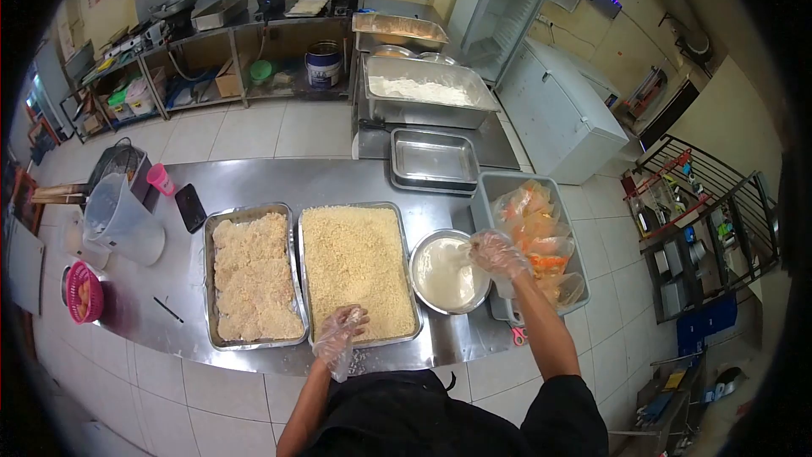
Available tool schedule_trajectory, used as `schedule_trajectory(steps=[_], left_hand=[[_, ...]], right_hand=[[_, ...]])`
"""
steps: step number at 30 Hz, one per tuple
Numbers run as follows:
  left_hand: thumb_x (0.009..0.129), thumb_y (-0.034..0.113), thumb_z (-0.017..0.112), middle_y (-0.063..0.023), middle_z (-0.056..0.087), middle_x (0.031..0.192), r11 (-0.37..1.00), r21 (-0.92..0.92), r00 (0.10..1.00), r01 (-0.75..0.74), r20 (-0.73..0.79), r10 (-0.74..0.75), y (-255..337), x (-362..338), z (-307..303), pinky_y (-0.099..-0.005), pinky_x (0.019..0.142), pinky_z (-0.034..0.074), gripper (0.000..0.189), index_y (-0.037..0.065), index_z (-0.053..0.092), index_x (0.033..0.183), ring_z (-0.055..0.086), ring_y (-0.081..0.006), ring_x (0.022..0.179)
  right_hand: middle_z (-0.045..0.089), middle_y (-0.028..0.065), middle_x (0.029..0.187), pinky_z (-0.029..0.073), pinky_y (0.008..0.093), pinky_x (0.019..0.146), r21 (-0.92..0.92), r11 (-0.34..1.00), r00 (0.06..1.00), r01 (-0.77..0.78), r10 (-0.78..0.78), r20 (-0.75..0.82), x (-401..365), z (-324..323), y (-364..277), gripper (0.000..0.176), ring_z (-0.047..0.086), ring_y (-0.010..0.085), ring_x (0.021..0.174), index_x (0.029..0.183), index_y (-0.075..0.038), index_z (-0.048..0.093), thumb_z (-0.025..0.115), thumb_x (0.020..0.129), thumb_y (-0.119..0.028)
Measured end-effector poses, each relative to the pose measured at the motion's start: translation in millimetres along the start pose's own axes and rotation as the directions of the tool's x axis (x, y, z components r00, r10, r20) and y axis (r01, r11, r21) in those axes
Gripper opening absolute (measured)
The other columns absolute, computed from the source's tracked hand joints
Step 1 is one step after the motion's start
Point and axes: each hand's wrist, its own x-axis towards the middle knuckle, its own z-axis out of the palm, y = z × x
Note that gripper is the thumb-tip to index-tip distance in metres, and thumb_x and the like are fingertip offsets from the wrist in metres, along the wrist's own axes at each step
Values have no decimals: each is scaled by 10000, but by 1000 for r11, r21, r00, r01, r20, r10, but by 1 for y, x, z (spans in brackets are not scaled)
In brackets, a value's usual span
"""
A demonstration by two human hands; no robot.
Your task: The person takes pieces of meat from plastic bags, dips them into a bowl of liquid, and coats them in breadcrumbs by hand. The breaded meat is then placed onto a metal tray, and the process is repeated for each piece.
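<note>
A clear plastic glove covers my left hand, which is at the lower left edge of the tray of pale crumbs; its fingers are curled and crumbs cling to them. My right hand, also gloved, is over the right rim of a metal bowl of white batter. Its fingers point down toward the batter, and what they hold, if anything, is hard to make out. Left of the crumbs, a second metal tray holds crumb-coated pieces lying flat.
Right of the bowl stands a grey bin with bags of orange contents. Empty metal trays are stacked behind. At left are a phone, a clear pitcher, a pink basket and a pink cup. Red scissors lie near the bin.
</note>
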Motion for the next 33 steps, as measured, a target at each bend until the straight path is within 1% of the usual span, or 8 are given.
schedule_trajectory(steps=[8,11,15,18,24,27,31,33], left_hand=[[890,193,648,-157,598,1203,998,-30,998,50,-42,-51,-10,6,-22,-346,841,516,451,14,480,1268,615,-258,1064],[878,194,667,-139,599,1202,997,-59,999,41,-8,-42,-13,5,-27,-333,821,521,442,33,495,1252,619,-240,1055],[866,193,681,-128,599,1200,993,-100,998,57,-28,-60,-15,1,-24,-324,803,530,468,21,491,1258,626,-236,1046],[867,181,674,-116,601,1191,996,-65,998,54,-30,-56,-31,8,-26,-302,793,532,458,12,496,1254,634,-228,1027],[893,238,645,-71,638,1097,995,78,996,67,-70,-62,-26,-2,-31,-271,759,531,413,11,536,1220,641,-152,980],[890,250,653,-69,635,1106,996,56,993,72,-94,-67,-31,-7,-39,-266,744,528,428,13,531,1224,641,-153,975],[892,230,650,-68,628,1118,998,36,995,53,-92,-49,-35,-8,-39,-262,736,524,424,14,523,1235,637,-150,983],[893,210,649,-67,625,1123,995,78,994,67,-96,-59,-28,-10,-37,-260,740,524,418,15,520,1239,634,-152,991]], right_hand=[[653,190,891,502,441,772,-180,981,972,-72,28,-235,-46,-110,-44,248,634,358,838,930,-83,658,553,832,-286],[652,176,830,514,434,718,-63,990,941,-124,97,-324,-62,-142,-61,243,631,336,778,897,-54,673,611,792,-265],[645,170,822,505,432,717,84,994,906,-68,97,-411,-68,-111,-28,241,624,335,765,908,-56,665,631,787,-261],[644,176,812,501,431,740,-68,992,980,-108,94,-175,-52,-90,-64,225,629,339,770,920,-54,667,622,798,-236],[664,180,861,493,431,752,-150,988,966,26,-63,-249,-45,-54,-57,217,633,345,826,875,-38,662,591,787,-222],[667,180,903,477,442,813,101,957,962,-272,274,-3,-52,-97,-90,225,628,339,879,928,-45,667,582,797,-207],[652,183,986,485,437,823,-81,996,997,27,-32,-66,-33,-27,-44,275,620,345,897,994,-47,646,589,814,-247],[652,174,964,481,447,829,-64,997,1000,-30,30,-1,-28,-23,-64,304,611,362,911,967,-53,648,571,828,-313]])
